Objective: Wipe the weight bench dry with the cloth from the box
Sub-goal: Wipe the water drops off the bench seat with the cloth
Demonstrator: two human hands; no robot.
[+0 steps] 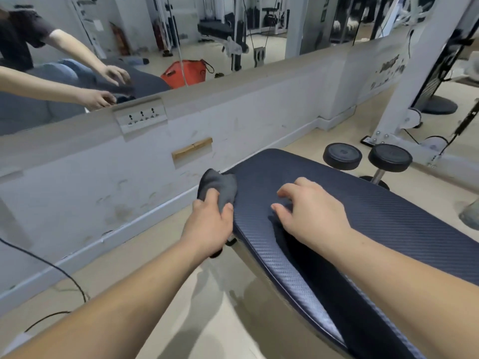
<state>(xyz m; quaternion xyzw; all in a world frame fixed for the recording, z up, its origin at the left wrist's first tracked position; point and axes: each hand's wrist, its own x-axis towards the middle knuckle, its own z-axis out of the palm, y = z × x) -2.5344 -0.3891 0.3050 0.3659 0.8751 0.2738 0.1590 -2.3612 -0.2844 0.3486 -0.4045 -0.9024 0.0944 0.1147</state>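
Observation:
The weight bench (350, 203) has a dark blue textured pad running from the centre to the lower right. My left hand (210, 224) grips a bunched dark grey cloth (220, 183) against the pad's left edge, near its far end. On top of the pad, just right of the cloth, my right hand (308, 208) rests with its fingers loosely bent and holds nothing.
A low white wall (129, 182) with a socket strip (141, 117) runs close along the bench's left side, under a mirror that shows an orange box (186, 73). A dumbbell (368, 156) and a white machine frame (404, 99) stand beyond the bench. A black cable (64, 275) crosses the floor at left.

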